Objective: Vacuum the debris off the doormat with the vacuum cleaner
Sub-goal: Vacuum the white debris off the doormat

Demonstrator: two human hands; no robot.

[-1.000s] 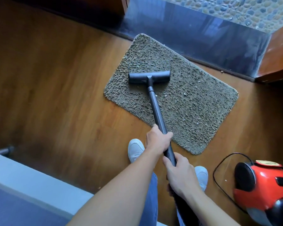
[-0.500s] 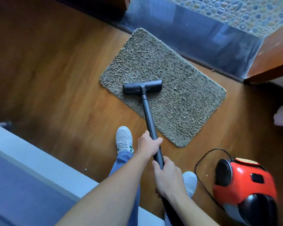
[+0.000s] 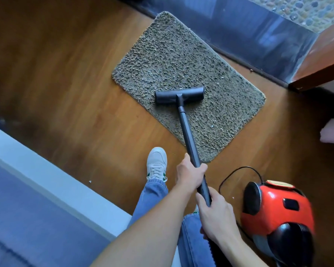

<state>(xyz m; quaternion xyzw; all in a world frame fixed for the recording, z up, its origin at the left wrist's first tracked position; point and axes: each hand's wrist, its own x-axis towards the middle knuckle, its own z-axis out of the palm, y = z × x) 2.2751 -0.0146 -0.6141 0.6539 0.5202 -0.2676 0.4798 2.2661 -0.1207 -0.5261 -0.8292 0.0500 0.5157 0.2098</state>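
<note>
A person grips a black vacuum wand (image 3: 188, 135) with both fists closed round it: left hand (image 3: 189, 175) nearer the floor head (image 3: 178, 95), right hand (image 3: 217, 216) behind. Over the last second the head has been drawn back from the grey doormat's (image 3: 181, 54) middle towards its near left edge. Pale debris specks (image 3: 212, 125) remain near the mat's near right edge, so more passes seem needed.

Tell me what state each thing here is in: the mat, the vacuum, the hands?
doormat: lying flat on the wood floor.
pale specks: scattered on the doormat's right part.
vacuum head: resting on the doormat.
tube: slanted from the head up to the hands.
left hand: grips the tube, nearer the head.
right hand: grips the tube's near end.
red canister: sitting on the floor; running or not, cannot tell.
cord: looped beside the canister.
</note>
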